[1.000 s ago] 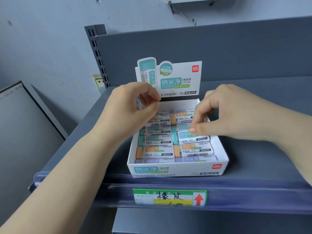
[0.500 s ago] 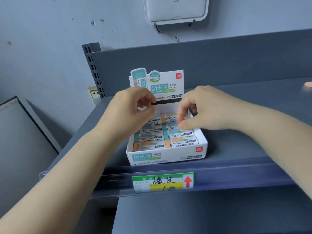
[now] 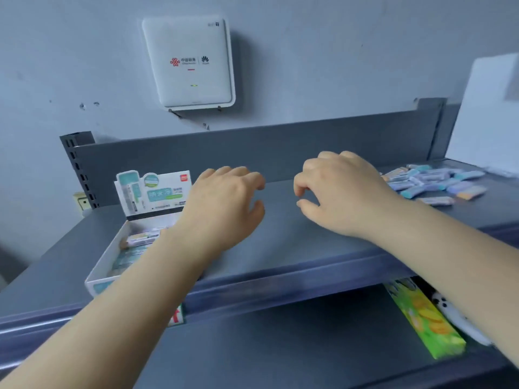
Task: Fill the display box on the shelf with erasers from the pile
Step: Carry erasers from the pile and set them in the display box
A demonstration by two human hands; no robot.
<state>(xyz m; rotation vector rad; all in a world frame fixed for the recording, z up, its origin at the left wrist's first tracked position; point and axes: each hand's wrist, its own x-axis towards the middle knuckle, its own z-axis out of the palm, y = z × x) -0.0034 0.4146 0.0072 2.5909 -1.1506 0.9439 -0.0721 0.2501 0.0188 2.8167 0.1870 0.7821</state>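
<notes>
Both empty, fingers loosely curled: left hand (image 3: 224, 203) above the shelf (image 3: 280, 242) right of the box (image 3: 109, 265), right hand (image 3: 339, 192) between it and the erasers (image 3: 438, 183).

Two bare forearms, no sleeves in view; the left hand (image 3: 224, 203) without rings or watch; the right hand (image 3: 341, 192) likewise unadorned.

Left forearm (image 3: 157, 265) covering display box's (image 3: 104, 265) right half, price label (image 3: 177, 315) mostly hidden, box lettering possibly motion-blurred
</notes>
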